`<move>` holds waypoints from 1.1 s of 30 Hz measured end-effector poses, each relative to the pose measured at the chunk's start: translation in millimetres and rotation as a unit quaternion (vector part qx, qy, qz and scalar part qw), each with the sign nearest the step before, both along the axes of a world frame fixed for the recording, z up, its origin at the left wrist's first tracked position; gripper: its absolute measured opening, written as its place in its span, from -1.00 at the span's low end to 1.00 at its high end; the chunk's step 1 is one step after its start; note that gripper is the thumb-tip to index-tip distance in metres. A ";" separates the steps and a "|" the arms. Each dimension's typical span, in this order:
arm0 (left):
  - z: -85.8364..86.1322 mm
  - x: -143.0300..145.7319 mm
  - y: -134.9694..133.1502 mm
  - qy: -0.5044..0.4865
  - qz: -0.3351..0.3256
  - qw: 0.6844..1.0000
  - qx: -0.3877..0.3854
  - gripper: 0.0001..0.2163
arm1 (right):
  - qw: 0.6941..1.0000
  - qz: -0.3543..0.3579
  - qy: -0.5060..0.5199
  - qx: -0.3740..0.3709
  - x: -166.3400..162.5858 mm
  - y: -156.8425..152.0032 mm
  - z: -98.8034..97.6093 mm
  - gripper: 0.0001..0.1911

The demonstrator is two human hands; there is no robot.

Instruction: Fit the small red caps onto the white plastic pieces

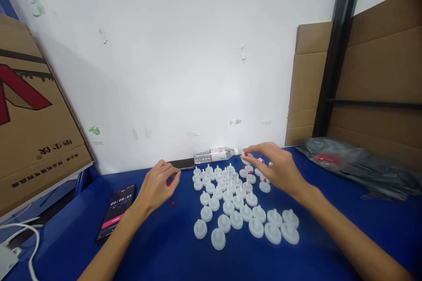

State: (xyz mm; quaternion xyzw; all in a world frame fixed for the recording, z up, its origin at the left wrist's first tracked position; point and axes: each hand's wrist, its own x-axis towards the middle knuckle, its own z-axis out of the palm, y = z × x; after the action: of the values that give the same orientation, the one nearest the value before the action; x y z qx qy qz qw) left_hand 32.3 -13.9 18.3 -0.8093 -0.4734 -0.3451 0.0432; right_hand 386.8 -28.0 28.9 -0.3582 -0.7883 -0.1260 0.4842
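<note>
My right hand (280,167) is at the back right of the group, thumb and index finger pinched at the red tip of a white round plastic nozzle cap (246,158). Beneath and beside it stand several more white caps with red tips (264,185). My left hand (160,186) is low over the table at left, fingers curled over small red caps (169,183); whatever is between its fingertips is mostly hidden. One loose red cap (173,203) lies just right of this hand. Between my hands, many white nozzle caps with bare stems (228,207) stand upright.
A clear plastic bottle (216,155) lies along the wall, beside a dark phone (183,164). Another phone (117,213) showing a timer lies at left. A grey plastic bag (359,167) with red pieces is at right. Cardboard boxes (36,140) and white cables (33,246) flank the blue table (171,246).
</note>
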 end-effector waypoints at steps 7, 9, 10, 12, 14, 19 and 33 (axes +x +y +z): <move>-1.8 -17.0 4.8 0.191 0.085 0.970 -0.125 -0.63 | 0.961 -0.065 -0.095 -0.251 56.1 17.7 13.1 -0.71; 1.5 -13.9 0.9 0.227 0.120 0.958 -0.125 -0.57 | 0.936 -0.033 -0.104 -0.336 63.8 15.5 13.3 -0.70; 3.0 -12.6 -0.8 0.242 0.136 0.953 -0.125 -0.56 | 0.918 -0.008 -0.107 -0.383 66.8 14.1 12.5 -0.70; 4.3 -10.6 -2.9 0.264 0.167 0.940 -0.136 -0.57 | 0.878 0.036 -0.116 -0.463 71.6 11.9 9.2 -0.74; 1.9 -8.7 -3.9 0.279 0.198 0.925 -0.169 -0.57 | 0.839 0.054 -0.128 -0.526 75.2 11.9 4.4 -0.78; -11.7 -1.2 -7.5 0.305 0.207 0.893 -0.258 -0.58 | 0.803 0.009 -0.148 -0.577 80.6 19.5 -5.2 -0.83; -5.8 19.1 -18.8 0.339 0.133 0.907 -0.212 -0.70 | 0.782 0.101 -0.075 -0.611 66.6 -2.6 16.8 -0.59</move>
State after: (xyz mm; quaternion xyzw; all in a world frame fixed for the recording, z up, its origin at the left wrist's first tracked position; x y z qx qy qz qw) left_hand 51.4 -32.6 12.5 -0.7972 -0.5953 0.0679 0.0740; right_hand 453.4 -30.6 45.7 -0.4870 -0.7653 0.4053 0.1135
